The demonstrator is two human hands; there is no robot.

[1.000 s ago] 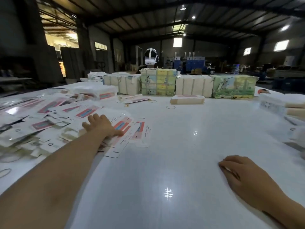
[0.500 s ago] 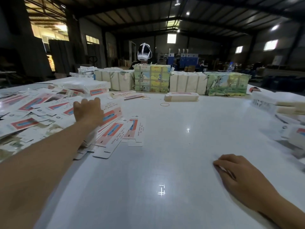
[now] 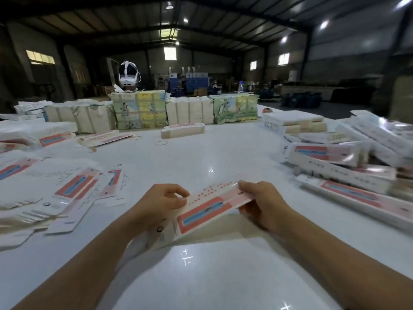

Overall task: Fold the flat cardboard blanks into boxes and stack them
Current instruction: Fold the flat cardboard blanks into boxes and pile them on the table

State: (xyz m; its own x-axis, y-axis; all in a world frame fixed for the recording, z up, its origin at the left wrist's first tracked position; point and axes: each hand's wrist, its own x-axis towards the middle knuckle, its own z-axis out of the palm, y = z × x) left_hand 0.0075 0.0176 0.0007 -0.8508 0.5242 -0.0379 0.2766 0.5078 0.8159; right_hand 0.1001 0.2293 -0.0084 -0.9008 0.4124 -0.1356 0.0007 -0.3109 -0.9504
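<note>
The cardboard blank (image 3: 207,209) is held above the bench (image 3: 223,157): left hand (image 3: 161,203) grips its near end, right hand (image 3: 260,204) pinches its far end.

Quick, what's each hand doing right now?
Left hand: pinching the cardboard blank.
Right hand: gripping the blank's other end.

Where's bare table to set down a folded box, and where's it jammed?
Free: the white table in front of the left hand and right hand, both holding the red-and-white cardboard blank; also the centre strip up to the tan rubber band. Crowded: loose flat blanks left, long white folded boxes right, bundled stacks along the far edge.
</note>
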